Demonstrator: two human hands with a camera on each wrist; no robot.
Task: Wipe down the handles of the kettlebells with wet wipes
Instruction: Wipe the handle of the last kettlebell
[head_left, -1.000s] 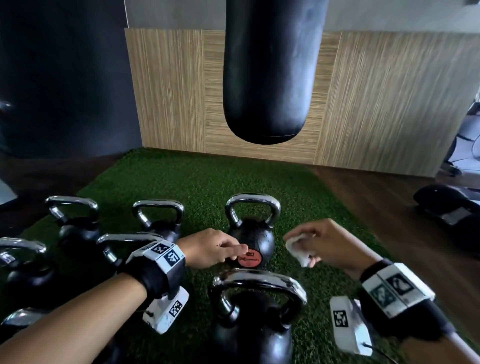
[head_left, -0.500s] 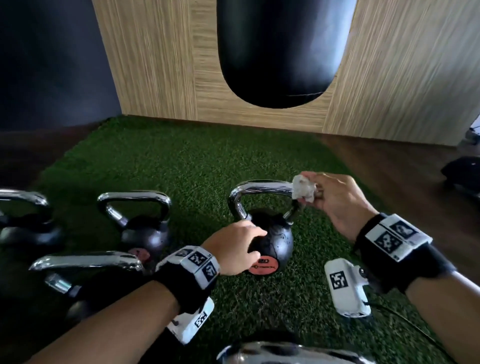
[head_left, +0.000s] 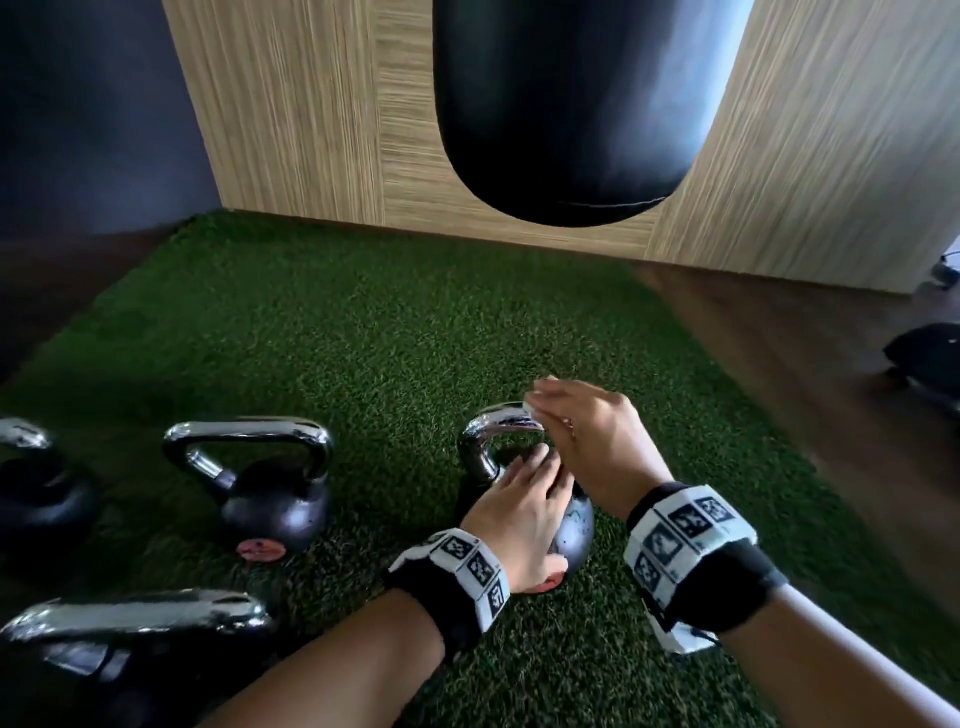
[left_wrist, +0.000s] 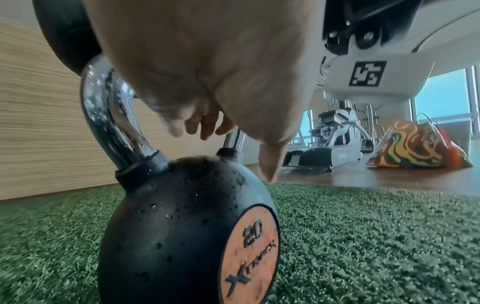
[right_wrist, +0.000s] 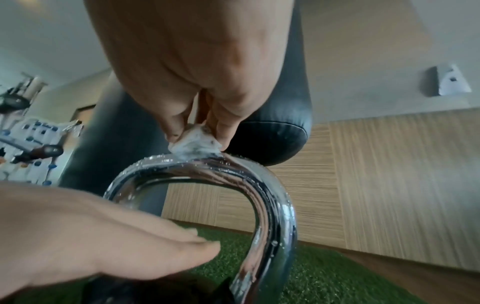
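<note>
**Wipe pressed on the top of the handle**

I see the kettlebell upright on the green turf, chrome handle arching upward, its bar running left to right. My right hand pinches a wadded wet wipe against the bar's top. My left hand rests flat on the black body, fingers straight.

Kettlebell body is recorded as black, with an orange disc marked "20" in dark figures. Handle is seen as shiny chrome, beaded with droplets. Wipe is noted as white. Turf is observed as dark green. Punching bag is logged as black; wall panel as light striped wood grain. Wristbands are noted as black with black-and-white square markers.
</note>
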